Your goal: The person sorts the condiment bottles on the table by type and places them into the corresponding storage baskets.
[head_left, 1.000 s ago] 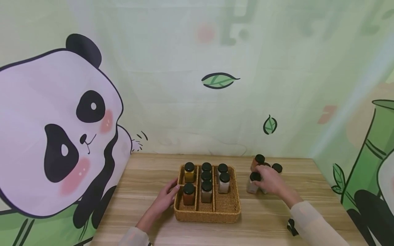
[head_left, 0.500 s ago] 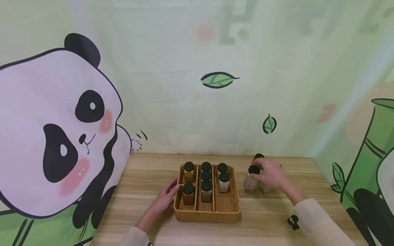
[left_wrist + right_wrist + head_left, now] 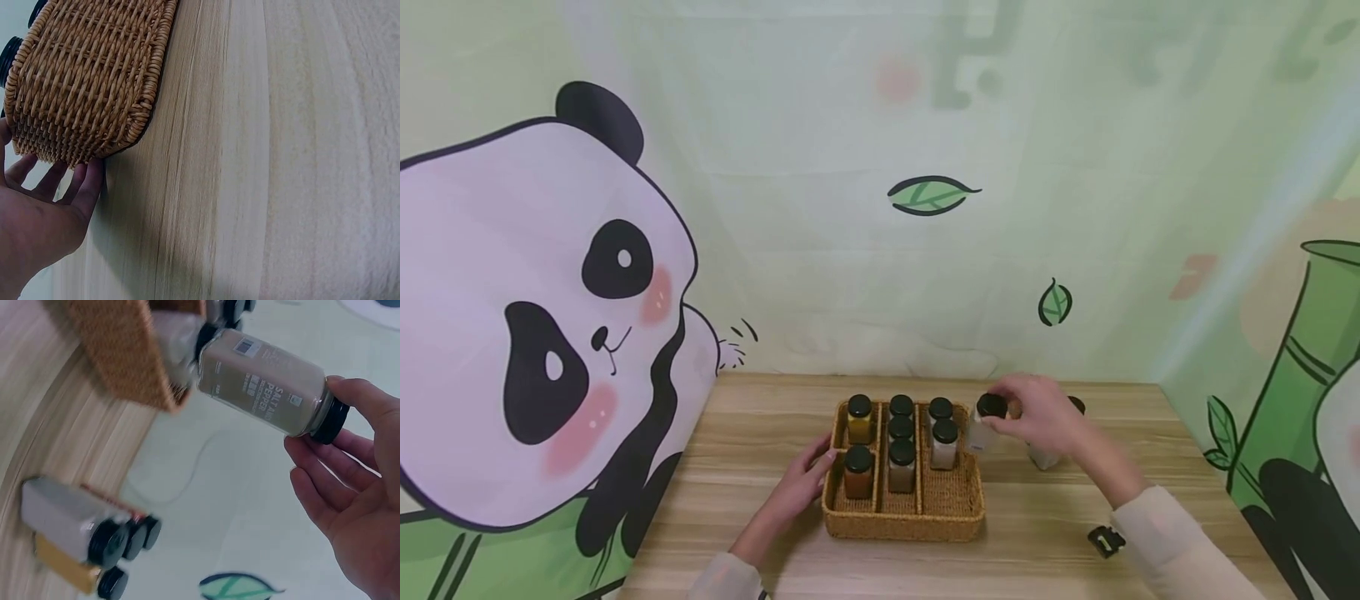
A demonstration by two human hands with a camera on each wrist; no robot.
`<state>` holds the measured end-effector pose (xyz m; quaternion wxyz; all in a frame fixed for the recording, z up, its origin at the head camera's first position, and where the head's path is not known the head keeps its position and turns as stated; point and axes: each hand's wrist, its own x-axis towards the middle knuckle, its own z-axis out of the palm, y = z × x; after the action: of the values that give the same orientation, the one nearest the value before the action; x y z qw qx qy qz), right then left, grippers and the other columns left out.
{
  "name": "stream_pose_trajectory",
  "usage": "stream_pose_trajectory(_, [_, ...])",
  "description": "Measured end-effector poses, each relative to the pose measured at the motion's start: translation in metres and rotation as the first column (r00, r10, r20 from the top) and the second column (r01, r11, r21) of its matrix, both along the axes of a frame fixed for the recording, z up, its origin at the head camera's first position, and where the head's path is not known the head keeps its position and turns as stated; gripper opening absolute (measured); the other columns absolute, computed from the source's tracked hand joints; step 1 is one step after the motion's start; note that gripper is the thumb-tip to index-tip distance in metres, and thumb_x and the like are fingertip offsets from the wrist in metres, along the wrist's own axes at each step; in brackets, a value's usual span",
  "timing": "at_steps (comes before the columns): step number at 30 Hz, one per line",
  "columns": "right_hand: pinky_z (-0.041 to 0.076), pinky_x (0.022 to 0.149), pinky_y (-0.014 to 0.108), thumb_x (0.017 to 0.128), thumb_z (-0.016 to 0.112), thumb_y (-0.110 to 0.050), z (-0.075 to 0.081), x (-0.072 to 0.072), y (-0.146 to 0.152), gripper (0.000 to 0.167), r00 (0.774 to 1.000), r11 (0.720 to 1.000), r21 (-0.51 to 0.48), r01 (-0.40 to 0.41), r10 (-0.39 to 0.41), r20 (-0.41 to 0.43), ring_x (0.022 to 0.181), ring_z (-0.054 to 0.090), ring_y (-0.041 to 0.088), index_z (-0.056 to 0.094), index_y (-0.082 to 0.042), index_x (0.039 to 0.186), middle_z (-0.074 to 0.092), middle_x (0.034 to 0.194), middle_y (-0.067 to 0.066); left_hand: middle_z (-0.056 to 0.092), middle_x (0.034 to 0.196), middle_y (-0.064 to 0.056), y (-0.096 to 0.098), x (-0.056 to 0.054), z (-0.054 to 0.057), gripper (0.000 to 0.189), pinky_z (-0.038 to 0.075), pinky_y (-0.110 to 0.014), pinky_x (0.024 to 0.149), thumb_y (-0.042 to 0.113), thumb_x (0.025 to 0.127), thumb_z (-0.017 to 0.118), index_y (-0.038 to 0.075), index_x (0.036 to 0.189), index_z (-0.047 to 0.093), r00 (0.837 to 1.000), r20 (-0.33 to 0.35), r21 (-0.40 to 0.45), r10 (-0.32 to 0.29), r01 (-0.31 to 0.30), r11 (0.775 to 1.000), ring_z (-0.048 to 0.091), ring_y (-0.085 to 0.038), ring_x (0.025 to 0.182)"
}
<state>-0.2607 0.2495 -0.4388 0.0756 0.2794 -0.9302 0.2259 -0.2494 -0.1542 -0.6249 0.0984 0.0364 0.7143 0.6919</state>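
My right hand (image 3: 1041,417) pinches a clear spice jar (image 3: 265,381) by its black lid, thumb on one side and fingers on the other. Its label reads "salt and pepper", and a greyish powder fills it. The jar is in the air beside the right rim of the woven basket (image 3: 904,527). My left hand (image 3: 805,479) rests against the basket's left side; in the left wrist view its fingertips touch the wicker wall. Three compartments divide the basket. Upright jars stand in them, among them a yellow jar (image 3: 861,425), a red-brown jar (image 3: 858,479) and a pale jar (image 3: 944,450).
Right of the basket, more jars (image 3: 69,519) stand grouped on the wooden table (image 3: 760,400), partly hidden behind my right hand in the head view. A small black object (image 3: 1106,541) lies near my right sleeve. A panda-printed cloth (image 3: 820,250) hangs behind the table.
My right hand has lifted the salt and pepper jar from the group on the right and carried it left to the basket's edge. The left hand and the basket have stayed put.
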Motion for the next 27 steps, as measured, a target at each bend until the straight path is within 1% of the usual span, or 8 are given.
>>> stream_pose_trajectory(5, [0.062, 0.085, 0.043, 0.091, 0.087, -0.029, 0.000, 0.009, -0.021, 0.038, 0.998, 0.997, -0.057, -0.055, 0.056, 0.016, 0.098, 0.071, 0.017, 0.075, -0.008, 0.120, 0.076, 0.109, -0.001, 0.035, 0.168, -0.022, 0.000, 0.000, 0.000, 0.059, 0.051, -0.052, 0.110, 0.030, 0.114, 0.053, 0.005, 0.165, 0.035, 1.000, 0.002, -0.006, -0.001, 0.001, 1.000, 0.045, -0.043, 0.146])
stream_pose_trajectory(7, [0.062, 0.089, 0.045, 0.091, 0.087, -0.028, 0.000, 0.012, -0.031, 0.038, 0.996, 0.994, -0.074, -0.086, 0.087, 0.011, 0.102, 0.071, 0.019, 0.075, -0.008, 0.120, 0.076, 0.112, 0.000, 0.035, 0.168, -0.022, 0.000, 0.000, 0.001, 0.058, 0.051, -0.052, 0.111, 0.029, 0.114, 0.052, 0.005, 0.165, 0.035, 1.000, 0.004, -0.007, -0.001, 0.001, 1.000, 0.045, -0.043, 0.146])
stream_pose_trajectory(10, [0.063, 0.086, 0.041, 0.091, 0.087, -0.028, -0.002, 0.015, -0.045, 0.038, 0.991, 0.989, -0.061, -0.135, 0.134, -0.013, 0.099, 0.072, 0.019, 0.075, -0.006, 0.120, 0.077, 0.111, 0.002, 0.035, 0.167, -0.024, 0.001, 0.000, 0.001, 0.058, 0.052, -0.052, 0.110, 0.027, 0.114, 0.052, 0.003, 0.164, 0.035, 1.000, -0.001, -0.010, -0.005, 0.005, 1.000, 0.046, -0.044, 0.145])
stream_pose_trajectory(13, [0.062, 0.079, 0.034, 0.092, 0.086, -0.030, -0.006, 0.016, -0.059, 0.037, 0.983, 0.983, -0.028, -0.181, 0.180, -0.031, 0.091, 0.070, 0.015, 0.075, -0.007, 0.119, 0.077, 0.107, 0.001, 0.034, 0.167, -0.026, 0.000, 0.000, 0.002, 0.059, 0.053, -0.052, 0.109, 0.027, 0.114, 0.052, 0.003, 0.164, 0.034, 1.000, -0.006, -0.009, -0.007, 0.007, 1.000, 0.046, -0.044, 0.144])
stream_pose_trajectory(15, [0.060, 0.075, 0.030, 0.092, 0.086, -0.031, -0.010, 0.016, -0.067, 0.037, 0.980, 0.980, -0.017, -0.196, 0.196, -0.023, 0.087, 0.069, 0.011, 0.076, -0.008, 0.119, 0.076, 0.106, 0.000, 0.034, 0.167, -0.025, 0.000, 0.000, 0.002, 0.060, 0.053, -0.051, 0.109, 0.029, 0.114, 0.053, 0.004, 0.164, 0.035, 1.000, -0.001, -0.005, -0.003, 0.003, 1.000, 0.047, -0.044, 0.144])
stream_pose_trajectory(16, [0.060, 0.073, 0.028, 0.092, 0.086, -0.032, -0.012, 0.017, -0.071, 0.037, 0.978, 0.978, -0.015, -0.206, 0.206, -0.024, 0.086, 0.068, 0.012, 0.076, -0.008, 0.119, 0.076, 0.105, 0.000, 0.034, 0.167, -0.024, 0.000, 0.000, 0.001, 0.060, 0.053, -0.051, 0.109, 0.030, 0.113, 0.053, 0.004, 0.164, 0.035, 1.000, -0.002, -0.003, -0.002, 0.002, 1.000, 0.047, -0.044, 0.144])
stream_pose_trajectory(21, [0.061, 0.077, 0.031, 0.092, 0.086, -0.033, -0.021, 0.020, -0.087, 0.038, 0.973, 0.974, 0.012, -0.228, 0.228, -0.022, 0.092, 0.070, 0.013, 0.076, -0.008, 0.119, 0.075, 0.106, 0.000, 0.034, 0.168, -0.023, 0.001, 0.001, 0.001, 0.060, 0.053, -0.050, 0.109, 0.030, 0.113, 0.054, 0.005, 0.165, 0.034, 1.000, 0.001, -0.001, -0.001, 0.001, 1.000, 0.047, -0.043, 0.144])
stream_pose_trajectory(27, [0.060, 0.074, 0.028, 0.094, 0.084, -0.034, -0.033, 0.026, -0.098, 0.041, 0.974, 0.974, 0.021, -0.224, 0.223, 0.043, 0.087, 0.067, 0.011, 0.074, -0.006, 0.121, 0.073, 0.109, 0.000, 0.034, 0.168, -0.023, 0.001, 0.001, 0.002, 0.059, 0.053, -0.050, 0.109, 0.028, 0.114, 0.053, 0.005, 0.165, 0.035, 1.000, 0.006, -0.005, 0.004, -0.004, 1.000, 0.047, -0.043, 0.144])
